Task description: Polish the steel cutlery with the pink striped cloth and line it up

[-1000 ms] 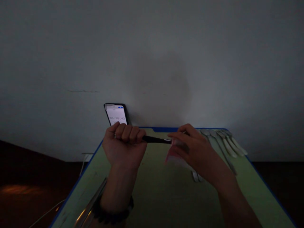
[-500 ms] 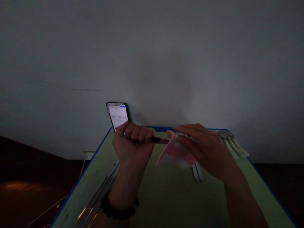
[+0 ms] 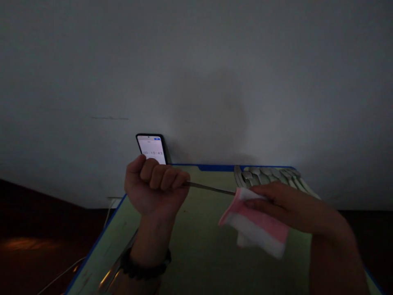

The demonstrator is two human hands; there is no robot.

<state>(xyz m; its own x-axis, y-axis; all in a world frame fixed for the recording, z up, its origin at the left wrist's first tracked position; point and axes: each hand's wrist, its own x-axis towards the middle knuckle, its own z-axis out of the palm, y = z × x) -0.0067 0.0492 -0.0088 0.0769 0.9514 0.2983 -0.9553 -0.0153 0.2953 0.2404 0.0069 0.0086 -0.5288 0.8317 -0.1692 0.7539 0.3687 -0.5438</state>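
My left hand is closed in a fist around one end of a slim metal piece of cutlery. Its bare middle runs to the right, nearly level above the table. The fist and cloth hide both ends, so I cannot tell its exact kind. My right hand pinches a pink and white cloth folded over the far end. The cloth's lower part hangs loose below the fingers.
A phone showing a timer leans on the wall behind my left fist. Several spoons and forks lie at the table's back right. More long metal cutlery lies at left, partly under my forearm. The table has a blue edge.
My right hand and the cloth have moved right and down, away from my left fist, baring more of the metal. My left fist has shifted slightly left.
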